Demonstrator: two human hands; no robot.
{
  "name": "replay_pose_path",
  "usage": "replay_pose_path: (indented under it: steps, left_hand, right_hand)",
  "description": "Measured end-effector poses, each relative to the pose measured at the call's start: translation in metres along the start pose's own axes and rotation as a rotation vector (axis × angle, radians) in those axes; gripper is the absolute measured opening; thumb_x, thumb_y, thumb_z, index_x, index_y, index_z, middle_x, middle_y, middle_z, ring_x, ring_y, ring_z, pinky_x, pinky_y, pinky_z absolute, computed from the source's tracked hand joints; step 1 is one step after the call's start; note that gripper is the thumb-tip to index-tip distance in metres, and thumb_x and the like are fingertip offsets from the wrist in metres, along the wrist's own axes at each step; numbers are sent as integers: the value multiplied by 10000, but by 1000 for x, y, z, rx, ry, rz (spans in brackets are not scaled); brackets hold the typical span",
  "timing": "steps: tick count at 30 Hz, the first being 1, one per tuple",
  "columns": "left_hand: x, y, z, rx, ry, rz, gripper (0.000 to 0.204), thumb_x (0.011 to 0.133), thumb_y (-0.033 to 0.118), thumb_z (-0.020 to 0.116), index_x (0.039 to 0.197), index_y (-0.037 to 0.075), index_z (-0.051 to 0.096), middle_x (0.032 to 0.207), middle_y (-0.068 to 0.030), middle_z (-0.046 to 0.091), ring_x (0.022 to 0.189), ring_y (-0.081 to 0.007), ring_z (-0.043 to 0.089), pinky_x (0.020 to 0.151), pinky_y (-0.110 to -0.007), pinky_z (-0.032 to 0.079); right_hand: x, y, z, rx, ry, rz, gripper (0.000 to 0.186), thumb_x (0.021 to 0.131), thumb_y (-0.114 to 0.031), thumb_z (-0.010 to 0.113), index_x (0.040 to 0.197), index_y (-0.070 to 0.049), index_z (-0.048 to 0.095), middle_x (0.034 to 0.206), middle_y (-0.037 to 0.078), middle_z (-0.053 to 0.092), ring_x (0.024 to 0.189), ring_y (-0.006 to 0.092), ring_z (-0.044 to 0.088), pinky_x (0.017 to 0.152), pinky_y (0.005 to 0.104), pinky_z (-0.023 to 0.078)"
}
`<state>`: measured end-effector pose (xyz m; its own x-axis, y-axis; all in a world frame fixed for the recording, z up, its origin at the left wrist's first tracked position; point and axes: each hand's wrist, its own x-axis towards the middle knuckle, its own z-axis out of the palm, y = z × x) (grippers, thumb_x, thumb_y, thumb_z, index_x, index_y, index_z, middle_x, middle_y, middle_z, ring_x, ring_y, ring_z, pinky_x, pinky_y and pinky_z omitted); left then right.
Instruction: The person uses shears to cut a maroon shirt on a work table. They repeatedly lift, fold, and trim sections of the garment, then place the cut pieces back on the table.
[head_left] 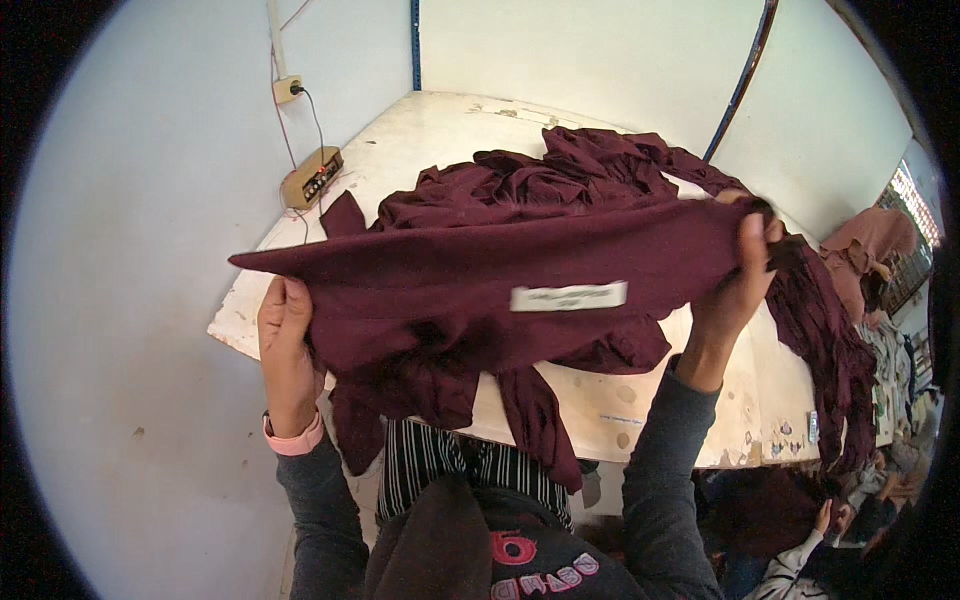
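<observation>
A maroon cloth garment (440, 275) is stretched between my two hands above the table, with a white label (569, 296) on its upward side. My left hand (287, 325) pinches its lower left edge, thumb on top. At the other end my right hand (738, 265) grips the cloth with the thumb raised. A small black item (780, 240) shows by the right fingers; its kind is unclear. Loose parts of the garment (535, 420) hang over the table's front edge toward my lap.
Behind the held cloth, more maroon garments (480, 190) lie heaped on the worn pale table (420, 125), spilling off its right side. A beige electrical box (313, 178) with cords sits against the left wall. At the lower right, another person's hand (824, 517) is near dark cloth.
</observation>
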<state>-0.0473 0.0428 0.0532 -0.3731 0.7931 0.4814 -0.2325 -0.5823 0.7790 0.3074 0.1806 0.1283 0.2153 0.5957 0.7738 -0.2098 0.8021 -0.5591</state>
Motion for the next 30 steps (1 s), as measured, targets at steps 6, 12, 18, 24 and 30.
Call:
replay_pose_path:
  steps: [6,12,18,24,30]
  left_hand:
    - [-15,-84,-54,614,128,-155,262,1061,268,580,931,42,602,871,40,565,836,-57,477,794,-228,417]
    - [-58,-118,-69,795,149,-299,337,1056,302,581,941,-15,593,806,-28,537,807,-100,478,760,-258,420]
    - [-52,-100,-52,1144,171,-217,304,1017,285,630,1068,-13,654,915,-114,637,874,-216,609,803,-333,480]
    - [-31,-85,6,1468,41,303,295,919,227,721,1162,65,675,1092,-130,654,966,-349,652,818,-425,516]
    - [-16,-124,78,1131,-406,29,260,881,305,761,974,75,683,939,-116,622,850,-336,665,725,-428,519]
  right_hand:
    - [-75,76,-53,-807,-331,193,434,833,-246,861,873,-64,468,711,38,484,636,125,446,585,294,392]
    - [-153,117,-85,-978,-324,434,441,852,-341,836,945,-64,505,704,65,573,616,174,513,611,319,445]
    - [-164,116,-92,-965,-245,328,405,847,-310,839,1035,-61,581,856,79,618,756,180,599,681,327,502]
    - [-148,80,-58,-1245,-189,72,396,795,-194,846,1096,-69,621,899,81,599,825,189,629,721,320,524]
    - [-156,88,-15,-620,-280,429,286,822,-115,815,1051,-51,655,866,41,634,777,112,611,704,262,500]
